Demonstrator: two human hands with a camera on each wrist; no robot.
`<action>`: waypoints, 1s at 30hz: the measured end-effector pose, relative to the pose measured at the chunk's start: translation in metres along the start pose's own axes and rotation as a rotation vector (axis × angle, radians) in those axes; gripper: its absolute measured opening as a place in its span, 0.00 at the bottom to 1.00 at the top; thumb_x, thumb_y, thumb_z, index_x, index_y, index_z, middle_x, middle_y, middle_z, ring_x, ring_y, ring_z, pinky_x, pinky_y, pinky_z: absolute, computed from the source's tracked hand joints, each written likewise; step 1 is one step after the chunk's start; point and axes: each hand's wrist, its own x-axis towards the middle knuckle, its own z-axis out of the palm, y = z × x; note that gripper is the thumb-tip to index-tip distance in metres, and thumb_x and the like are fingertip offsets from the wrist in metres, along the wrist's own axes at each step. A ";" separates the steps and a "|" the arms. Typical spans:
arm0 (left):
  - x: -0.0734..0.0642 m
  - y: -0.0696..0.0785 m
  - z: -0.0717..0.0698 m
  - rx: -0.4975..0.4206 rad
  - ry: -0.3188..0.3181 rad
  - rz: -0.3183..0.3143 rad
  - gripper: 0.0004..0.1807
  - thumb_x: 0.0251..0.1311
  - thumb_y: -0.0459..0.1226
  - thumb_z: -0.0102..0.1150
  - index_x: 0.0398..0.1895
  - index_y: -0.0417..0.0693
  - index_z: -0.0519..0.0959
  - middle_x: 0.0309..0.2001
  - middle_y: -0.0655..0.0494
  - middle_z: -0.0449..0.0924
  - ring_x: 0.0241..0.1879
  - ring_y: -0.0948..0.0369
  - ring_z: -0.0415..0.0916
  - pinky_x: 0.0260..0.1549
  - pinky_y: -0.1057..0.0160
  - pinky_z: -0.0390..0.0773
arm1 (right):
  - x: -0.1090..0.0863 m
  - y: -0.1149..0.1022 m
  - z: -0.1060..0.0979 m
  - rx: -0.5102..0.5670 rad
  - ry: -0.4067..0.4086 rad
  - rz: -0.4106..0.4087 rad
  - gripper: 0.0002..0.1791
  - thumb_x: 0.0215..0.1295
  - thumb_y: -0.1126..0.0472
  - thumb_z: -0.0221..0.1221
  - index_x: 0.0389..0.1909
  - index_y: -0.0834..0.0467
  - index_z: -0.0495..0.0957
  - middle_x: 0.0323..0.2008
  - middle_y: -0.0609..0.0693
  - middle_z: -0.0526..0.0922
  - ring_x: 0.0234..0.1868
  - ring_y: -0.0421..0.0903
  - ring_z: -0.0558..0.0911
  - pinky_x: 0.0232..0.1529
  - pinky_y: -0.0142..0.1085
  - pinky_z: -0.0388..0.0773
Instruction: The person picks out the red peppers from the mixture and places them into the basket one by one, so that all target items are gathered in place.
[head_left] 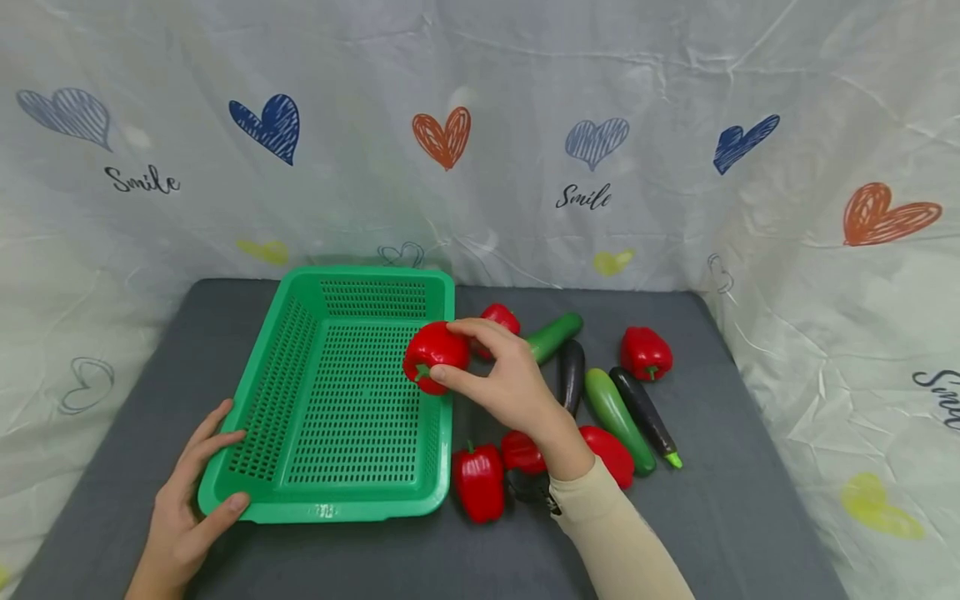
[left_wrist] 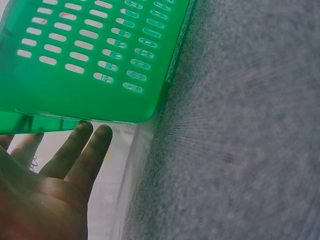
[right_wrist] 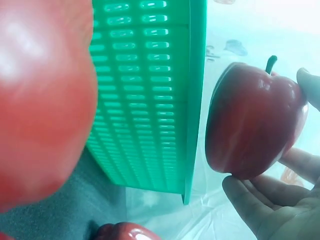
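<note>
Over the right rim of the green plastic basket (head_left: 352,510), my right hand (head_left: 510,379) grips a red bell pepper (head_left: 437,357) between thumb and fingers. The right wrist view has this bell pepper (right_wrist: 257,120) beside the basket's rim, its stem pointing up. At the basket's near left corner is my left hand (head_left: 187,487), spread with the thumb at the front rim and fingers along the left side. From the left wrist view, the straight fingers (left_wrist: 92,155) reach the corner from outside. The basket's perforated floor shows bare.
Right of the basket lie more red bell peppers (head_left: 480,483), green zucchini (head_left: 618,421) and dark eggplants (head_left: 648,417), some partly hidden by my right arm. Another bell pepper (head_left: 647,352) sits farther right. A printed curtain (head_left: 517,150) hangs behind the grey tabletop (head_left: 735,500).
</note>
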 end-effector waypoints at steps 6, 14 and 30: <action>0.001 -0.003 0.001 -0.074 -0.004 0.017 0.34 0.59 0.17 0.61 0.70 0.15 0.67 0.84 0.25 0.49 0.84 0.47 0.51 0.71 0.69 0.62 | 0.005 0.001 0.006 0.016 -0.008 0.009 0.32 0.67 0.43 0.74 0.69 0.48 0.82 0.65 0.36 0.82 0.61 0.41 0.81 0.60 0.45 0.84; -0.001 0.000 -0.001 -0.018 -0.005 -0.007 0.34 0.59 0.17 0.61 0.71 0.17 0.67 0.84 0.27 0.50 0.85 0.48 0.50 0.72 0.70 0.61 | 0.010 -0.004 0.018 0.015 -0.036 -0.005 0.33 0.67 0.43 0.74 0.69 0.50 0.81 0.65 0.37 0.81 0.60 0.41 0.82 0.57 0.44 0.86; -0.001 0.001 -0.001 -0.019 -0.011 -0.032 0.36 0.57 0.15 0.60 0.72 0.18 0.67 0.85 0.28 0.49 0.85 0.49 0.49 0.72 0.70 0.61 | 0.016 -0.016 0.037 0.000 -0.083 -0.057 0.30 0.68 0.43 0.73 0.67 0.50 0.82 0.63 0.38 0.81 0.60 0.40 0.80 0.54 0.47 0.87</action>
